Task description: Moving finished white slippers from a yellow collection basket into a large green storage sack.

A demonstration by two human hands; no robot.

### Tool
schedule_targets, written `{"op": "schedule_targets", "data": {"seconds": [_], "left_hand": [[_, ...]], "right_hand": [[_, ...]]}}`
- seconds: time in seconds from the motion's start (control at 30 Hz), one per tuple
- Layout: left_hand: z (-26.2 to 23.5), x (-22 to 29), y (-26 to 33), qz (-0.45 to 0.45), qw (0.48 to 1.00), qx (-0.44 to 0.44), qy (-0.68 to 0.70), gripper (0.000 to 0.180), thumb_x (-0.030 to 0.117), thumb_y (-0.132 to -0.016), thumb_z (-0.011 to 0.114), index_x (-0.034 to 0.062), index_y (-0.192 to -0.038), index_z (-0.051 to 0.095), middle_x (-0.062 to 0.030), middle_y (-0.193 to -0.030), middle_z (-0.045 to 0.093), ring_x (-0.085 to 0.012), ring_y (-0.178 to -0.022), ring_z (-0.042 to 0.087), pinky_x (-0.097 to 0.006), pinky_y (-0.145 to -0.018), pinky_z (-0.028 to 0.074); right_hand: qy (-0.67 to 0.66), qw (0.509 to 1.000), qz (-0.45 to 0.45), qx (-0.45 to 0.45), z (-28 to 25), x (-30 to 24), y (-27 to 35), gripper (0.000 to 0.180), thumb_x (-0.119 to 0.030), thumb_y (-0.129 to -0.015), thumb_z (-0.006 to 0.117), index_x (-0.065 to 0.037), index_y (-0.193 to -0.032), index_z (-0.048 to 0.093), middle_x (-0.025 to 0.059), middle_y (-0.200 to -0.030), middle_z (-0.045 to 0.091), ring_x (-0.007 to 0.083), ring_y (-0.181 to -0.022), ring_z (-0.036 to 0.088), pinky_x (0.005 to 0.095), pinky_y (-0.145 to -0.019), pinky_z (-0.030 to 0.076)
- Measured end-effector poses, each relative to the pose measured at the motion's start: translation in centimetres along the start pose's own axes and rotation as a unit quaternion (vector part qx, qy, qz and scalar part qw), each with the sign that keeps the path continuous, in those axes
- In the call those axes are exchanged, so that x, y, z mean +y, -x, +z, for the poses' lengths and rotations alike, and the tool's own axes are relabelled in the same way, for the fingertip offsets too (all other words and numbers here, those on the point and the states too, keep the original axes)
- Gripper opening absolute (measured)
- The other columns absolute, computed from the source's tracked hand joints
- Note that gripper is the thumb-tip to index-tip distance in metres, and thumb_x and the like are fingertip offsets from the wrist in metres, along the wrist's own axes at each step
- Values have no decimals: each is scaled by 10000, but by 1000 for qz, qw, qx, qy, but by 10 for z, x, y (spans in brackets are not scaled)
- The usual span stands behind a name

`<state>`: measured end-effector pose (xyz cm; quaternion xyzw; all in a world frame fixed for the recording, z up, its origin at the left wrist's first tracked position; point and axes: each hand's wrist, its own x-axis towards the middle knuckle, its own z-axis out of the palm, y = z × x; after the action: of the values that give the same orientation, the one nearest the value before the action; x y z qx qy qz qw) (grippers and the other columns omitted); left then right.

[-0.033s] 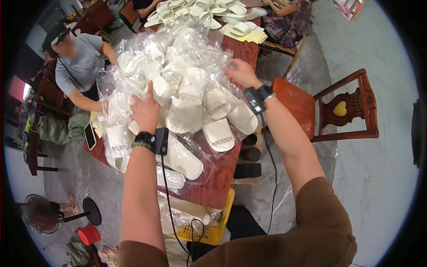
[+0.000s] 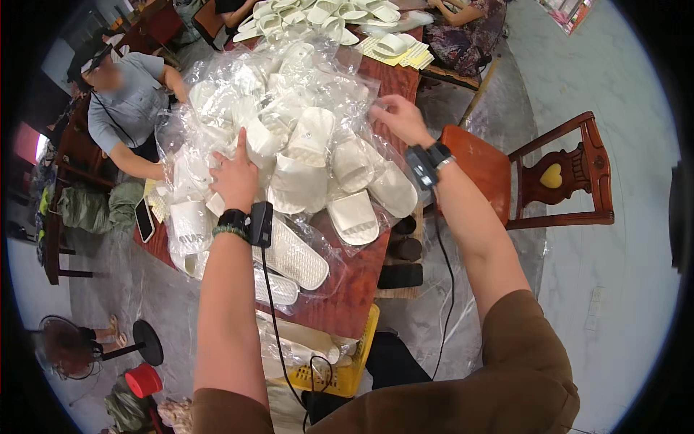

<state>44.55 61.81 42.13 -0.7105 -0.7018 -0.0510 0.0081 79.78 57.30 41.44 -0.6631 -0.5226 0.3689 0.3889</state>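
A heap of white slippers (image 2: 300,184) in clear plastic bags covers the wooden table (image 2: 329,315). My left hand (image 2: 237,173) lies on the near left of this heap, its fingers spread over the bagged slippers. At the heap's right edge, my right hand (image 2: 401,119) is closed, thumb and fingers pinching the edge of a clear plastic bag (image 2: 369,90). Which slippers that bag contains I cannot tell. Just below my right hand rest more bagged slippers (image 2: 394,189). Black devices with cables are strapped to both my wrists.
Across the heap on the left, a co-worker (image 2: 130,108) reaches into it. Pale green slippers (image 2: 325,13) lie at the far end, near two other people. A phone (image 2: 144,220) sits at the left table edge. A chair (image 2: 481,177) stands right; a yellow crate (image 2: 369,354) sits below the near edge.
My right hand has shifted slightly to the right, its wrist turning a little. My left hand stays on the heap.
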Motion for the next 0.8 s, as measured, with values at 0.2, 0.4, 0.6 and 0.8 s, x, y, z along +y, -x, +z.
{"op": "schedule_targets", "data": {"seconds": [0.2,0.4,0.6,0.8], "left_hand": [[4,10,-14,-42,999,20,-17,632,278,-890,435,504,-1409,154,-303,-1398,311,-519,-1129,454,-664,-843,390],[1,1,-22,21,999,32,19,728,203,-824,464,411,-1441,139,-417,-1321,301,-548,-946,564,-479,-852,481],[-2,2,-15,0,996,4,86,645,195,-868,427,391,-1438,197,-300,-1439,228,-565,-1191,379,-623,-897,387],[11,-11,-12,2,1000,16,19,681,168,-849,436,378,-1444,179,-258,-1474,174,-576,-1240,293,-660,-943,326]], "right_hand": [[250,950,174,-71,-5,88,56,1150,-644,-496,790,123,-1249,382,285,-1224,506,334,-1141,523,355,-927,428],[200,958,95,-184,37,76,61,927,-691,-634,679,122,-1066,570,220,-951,648,327,-860,642,372,-751,508],[17,978,156,-141,103,68,73,752,-604,-760,629,120,-963,614,171,-829,646,245,-675,645,340,-535,509],[257,947,102,-162,149,97,54,878,-741,-754,463,78,-1020,632,289,-1025,616,419,-970,600,444,-824,475]]}}
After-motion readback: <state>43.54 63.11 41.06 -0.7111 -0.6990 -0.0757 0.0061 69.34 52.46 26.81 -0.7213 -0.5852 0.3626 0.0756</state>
